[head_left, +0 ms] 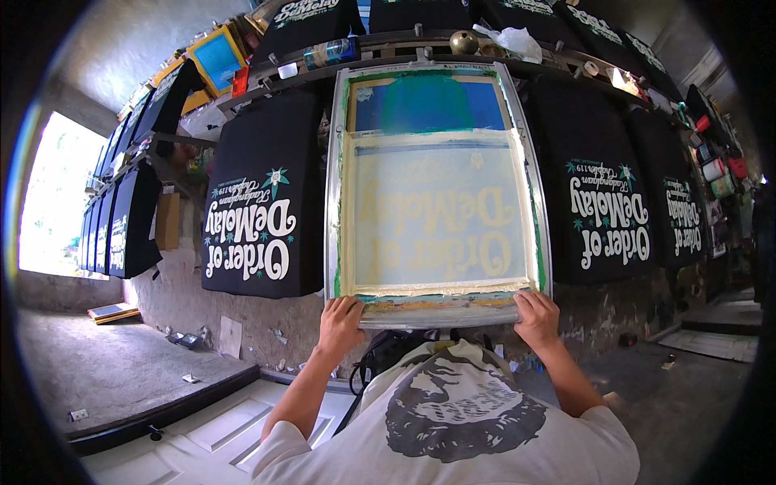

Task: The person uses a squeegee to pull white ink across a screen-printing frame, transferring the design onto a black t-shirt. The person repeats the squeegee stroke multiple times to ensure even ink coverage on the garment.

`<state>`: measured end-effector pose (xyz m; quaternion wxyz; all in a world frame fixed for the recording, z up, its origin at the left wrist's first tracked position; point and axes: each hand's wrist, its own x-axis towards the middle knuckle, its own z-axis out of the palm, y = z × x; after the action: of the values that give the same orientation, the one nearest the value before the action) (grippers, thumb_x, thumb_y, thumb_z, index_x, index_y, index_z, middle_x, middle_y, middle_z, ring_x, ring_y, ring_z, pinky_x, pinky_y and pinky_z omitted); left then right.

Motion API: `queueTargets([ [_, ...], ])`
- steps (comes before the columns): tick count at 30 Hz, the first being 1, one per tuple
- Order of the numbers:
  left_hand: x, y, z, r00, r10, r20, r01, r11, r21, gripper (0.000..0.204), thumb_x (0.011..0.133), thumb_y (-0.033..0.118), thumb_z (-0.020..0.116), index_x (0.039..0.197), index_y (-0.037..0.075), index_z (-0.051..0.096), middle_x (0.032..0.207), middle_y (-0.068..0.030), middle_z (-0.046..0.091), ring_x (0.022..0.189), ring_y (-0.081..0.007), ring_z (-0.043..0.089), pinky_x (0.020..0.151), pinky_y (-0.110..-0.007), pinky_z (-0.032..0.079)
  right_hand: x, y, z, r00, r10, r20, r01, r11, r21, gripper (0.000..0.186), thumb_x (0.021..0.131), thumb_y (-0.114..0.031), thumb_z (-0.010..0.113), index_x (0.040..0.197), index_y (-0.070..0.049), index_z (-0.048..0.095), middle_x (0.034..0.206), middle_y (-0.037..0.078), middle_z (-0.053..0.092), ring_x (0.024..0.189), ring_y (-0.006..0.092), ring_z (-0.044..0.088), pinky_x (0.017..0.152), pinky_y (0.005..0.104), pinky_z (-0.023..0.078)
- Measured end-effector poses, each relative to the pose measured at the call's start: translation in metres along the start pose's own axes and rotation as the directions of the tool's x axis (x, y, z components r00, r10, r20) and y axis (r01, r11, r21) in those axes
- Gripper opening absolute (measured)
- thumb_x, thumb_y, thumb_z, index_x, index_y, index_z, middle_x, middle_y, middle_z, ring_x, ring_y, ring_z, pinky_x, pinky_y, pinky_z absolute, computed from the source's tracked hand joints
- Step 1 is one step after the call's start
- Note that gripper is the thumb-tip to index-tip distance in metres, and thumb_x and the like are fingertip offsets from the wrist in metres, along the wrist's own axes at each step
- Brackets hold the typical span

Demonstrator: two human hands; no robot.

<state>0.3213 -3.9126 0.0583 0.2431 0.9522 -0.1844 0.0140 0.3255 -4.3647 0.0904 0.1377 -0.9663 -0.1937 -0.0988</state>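
A screen printing frame [331, 218] lies straight ahead of me, its near edge close to my body. Pale yellow mesh [432, 174] fills most of it, with reversed lettering showing faintly. Blue and green ink [427, 101] stains its far end. My left hand [340, 323] is closed over the near left corner, fingers curled on the rim. At the near right corner, my right hand [537, 318] grips the same frame in the same way. What lies under the frame is hidden.
Black printed shirts flank the frame, one to the left [263, 194] and one to the right [606, 186]. Beyond it, a metal rail [388, 61] carries a blue jar [330, 53], a round brass-coloured object [464, 42] and a plastic bag [517, 42]. A white panelled door [218, 428] lies low at left.
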Motion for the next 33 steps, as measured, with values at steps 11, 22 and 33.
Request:
queueTargets([
  [11, 0.118, -0.08, 0.047, 0.94, 0.097, -0.326, -0.055, 0.989, 0.135, 0.043, 0.047, 0.005, 0.082, 0.089, 0.009, 0.071, 0.098, -0.0039, 0.07, 0.09, -0.0273, 0.066, 0.08, -0.044, 0.045, 0.122, 0.066, 0.052, 0.989, -0.065, -0.131, 0.053, 0.994, -0.091, 0.025, 0.068, 0.0, 0.072, 0.093, -0.004, 0.071, 0.097, 0.009, 0.075, 0.092, 0.0264, 0.073, 0.081, 0.0387, 0.059],
  [22, 0.313, -0.148, 0.025, 0.92, 0.084, -0.382, -0.043, 0.992, 0.115, 0.023, 0.058, 0.002, 0.074, 0.08, 0.007, 0.07, 0.085, -0.0081, 0.066, 0.085, -0.0312, 0.066, 0.078, -0.042, 0.049, 0.296, 0.145, 0.088, 0.985, -0.03, -0.169, 0.016, 0.997, -0.081, 0.022, 0.069, -0.005, 0.068, 0.09, -0.009, 0.074, 0.089, 0.011, 0.075, 0.084, 0.0318, 0.073, 0.072, 0.0437, 0.059],
  [33, 0.367, -0.144, -0.007, 0.94, -0.07, -0.333, 0.09, 0.995, 0.045, 0.02, 0.067, 0.001, 0.066, 0.086, 0.004, 0.071, 0.087, -0.0139, 0.07, 0.084, -0.0385, 0.067, 0.079, -0.048, 0.053, 0.366, 0.154, 0.05, 0.974, 0.153, 0.165, -0.125, 0.978, -0.167, 0.021, 0.068, -0.011, 0.066, 0.085, -0.012, 0.078, 0.082, 0.02, 0.073, 0.081, 0.0405, 0.072, 0.074, 0.0511, 0.057],
])
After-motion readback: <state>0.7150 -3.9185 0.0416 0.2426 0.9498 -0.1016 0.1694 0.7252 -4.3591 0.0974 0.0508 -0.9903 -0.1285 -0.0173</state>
